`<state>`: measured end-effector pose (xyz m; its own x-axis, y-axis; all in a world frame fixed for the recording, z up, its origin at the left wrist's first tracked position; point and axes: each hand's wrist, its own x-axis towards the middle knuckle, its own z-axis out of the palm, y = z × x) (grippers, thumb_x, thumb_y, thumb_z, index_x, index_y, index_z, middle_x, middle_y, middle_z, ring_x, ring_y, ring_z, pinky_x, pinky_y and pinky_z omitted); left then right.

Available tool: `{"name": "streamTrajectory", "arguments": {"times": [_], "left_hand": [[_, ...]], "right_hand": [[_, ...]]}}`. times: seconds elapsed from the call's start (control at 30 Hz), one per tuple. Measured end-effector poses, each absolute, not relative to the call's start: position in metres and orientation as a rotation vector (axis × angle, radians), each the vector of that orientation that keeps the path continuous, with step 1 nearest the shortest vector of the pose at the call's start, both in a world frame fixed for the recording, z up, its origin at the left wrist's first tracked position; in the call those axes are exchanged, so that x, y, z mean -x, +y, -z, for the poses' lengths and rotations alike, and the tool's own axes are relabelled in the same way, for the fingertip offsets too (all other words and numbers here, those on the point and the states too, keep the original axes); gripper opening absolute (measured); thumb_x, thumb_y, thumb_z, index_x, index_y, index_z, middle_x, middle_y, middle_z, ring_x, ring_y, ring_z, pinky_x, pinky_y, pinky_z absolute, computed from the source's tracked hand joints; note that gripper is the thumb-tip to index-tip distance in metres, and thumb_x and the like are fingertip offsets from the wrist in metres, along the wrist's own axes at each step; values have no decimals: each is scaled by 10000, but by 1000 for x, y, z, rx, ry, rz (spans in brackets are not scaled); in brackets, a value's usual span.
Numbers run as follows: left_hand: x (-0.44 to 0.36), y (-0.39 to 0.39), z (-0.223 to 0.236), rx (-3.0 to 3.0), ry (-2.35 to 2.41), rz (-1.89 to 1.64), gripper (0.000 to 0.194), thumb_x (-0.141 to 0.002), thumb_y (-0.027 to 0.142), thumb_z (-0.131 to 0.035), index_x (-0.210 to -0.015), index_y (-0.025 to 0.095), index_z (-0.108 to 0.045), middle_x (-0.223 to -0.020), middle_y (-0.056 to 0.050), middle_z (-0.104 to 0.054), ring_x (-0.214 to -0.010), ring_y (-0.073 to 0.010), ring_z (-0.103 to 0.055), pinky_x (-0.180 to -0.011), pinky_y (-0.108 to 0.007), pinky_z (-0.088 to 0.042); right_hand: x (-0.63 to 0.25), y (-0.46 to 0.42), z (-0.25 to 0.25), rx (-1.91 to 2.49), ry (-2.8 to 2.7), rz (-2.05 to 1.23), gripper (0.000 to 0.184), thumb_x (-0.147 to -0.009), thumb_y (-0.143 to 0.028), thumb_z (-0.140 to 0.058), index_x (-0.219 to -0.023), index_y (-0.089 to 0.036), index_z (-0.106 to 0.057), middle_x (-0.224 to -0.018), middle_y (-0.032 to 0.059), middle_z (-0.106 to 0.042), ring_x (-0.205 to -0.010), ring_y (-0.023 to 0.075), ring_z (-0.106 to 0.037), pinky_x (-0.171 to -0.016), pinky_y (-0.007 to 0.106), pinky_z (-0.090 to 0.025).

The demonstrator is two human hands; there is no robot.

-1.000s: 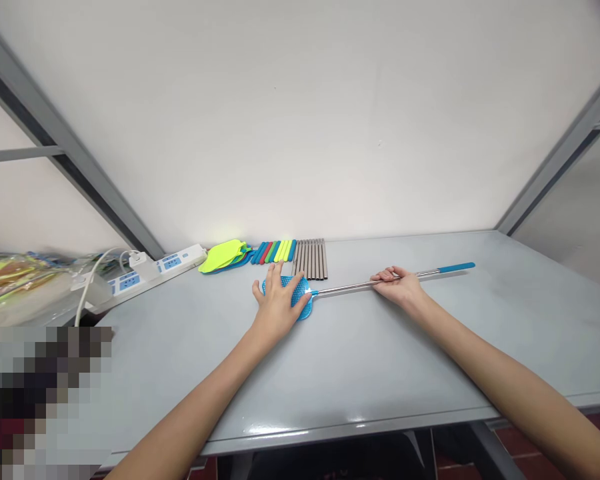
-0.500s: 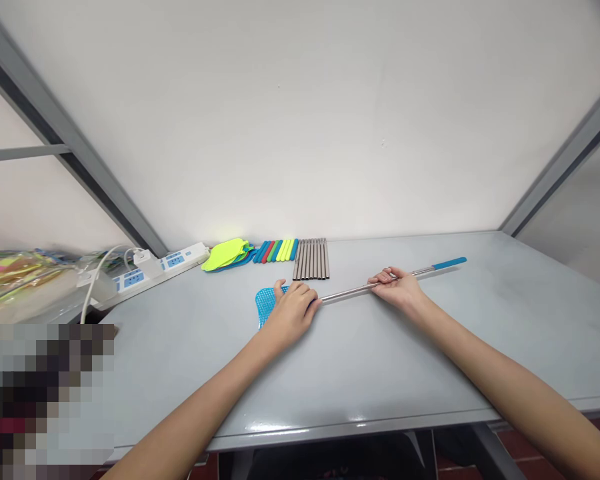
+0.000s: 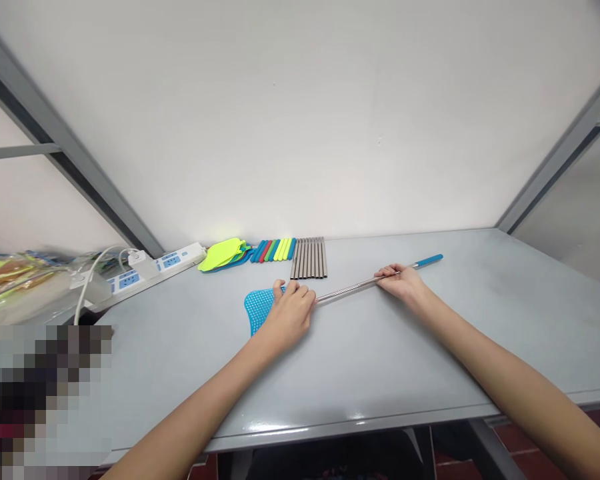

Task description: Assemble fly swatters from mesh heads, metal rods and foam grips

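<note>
A fly swatter with a blue perforated head [image 3: 258, 308], a thin metal rod [image 3: 347, 291] and a blue grip [image 3: 430, 260] slants across the table between my hands. My left hand [image 3: 294, 308] is closed around the place where the head joins the rod, hiding part of the head. Farther along the rod, my right hand [image 3: 399, 281] has its fingers wrapped around the metal just short of the blue grip.
Behind my left hand lie a stack of yellow and blue swatter heads [image 3: 225, 255], a row of coloured grips [image 3: 274, 251] and several metal tubes [image 3: 309, 259]. At left are a white power strip [image 3: 173, 262] with a cable and plastic-bagged items [image 3: 15, 280].
My left hand has gone from lying spread over the swatter's head to gripping its neck. The swatter has slid left, and less of its rod shows beyond my right hand.
</note>
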<state>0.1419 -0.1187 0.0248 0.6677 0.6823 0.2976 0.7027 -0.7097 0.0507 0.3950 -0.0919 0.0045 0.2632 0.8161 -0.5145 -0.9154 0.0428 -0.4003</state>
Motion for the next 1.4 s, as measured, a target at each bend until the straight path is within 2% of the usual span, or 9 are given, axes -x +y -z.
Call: {"name": "streamTrajectory", "arguments": {"times": [0.1,0.33,1.4], "left_hand": [[-143,-121,-23,2833,-1151,402,247,-809,138,-272,-743,182,-506,-747,-57,-535,-795,-194,-423,-844,-435,-188],[-147,-125,-19,2972,-1166,376,309,-849,199,-207,-684,172,-467,-691,-27,-527,-710,-160,-438,-751,-366,-252],[-143,-124,-16,2978,-1223,406,296,-850,202,-198,-620,165,-381,-621,5,-483,-611,-123,-383,-672,-300,-218]], "right_hand": [[-389,-95,-3,710,150,-1301,211,-744,-73,-202,-580,-196,-151,-428,-84,-159,-286,74,-216,-322,203,-269],[-384,-100,-6,598,110,-1201,242,-746,-128,-292,-558,-191,-152,-399,-86,-164,-289,62,-180,-314,192,-237],[-362,-114,-8,440,38,-1232,339,-690,-136,-364,-536,-186,-66,-372,-80,-73,-318,82,-76,-296,209,-179]]}}
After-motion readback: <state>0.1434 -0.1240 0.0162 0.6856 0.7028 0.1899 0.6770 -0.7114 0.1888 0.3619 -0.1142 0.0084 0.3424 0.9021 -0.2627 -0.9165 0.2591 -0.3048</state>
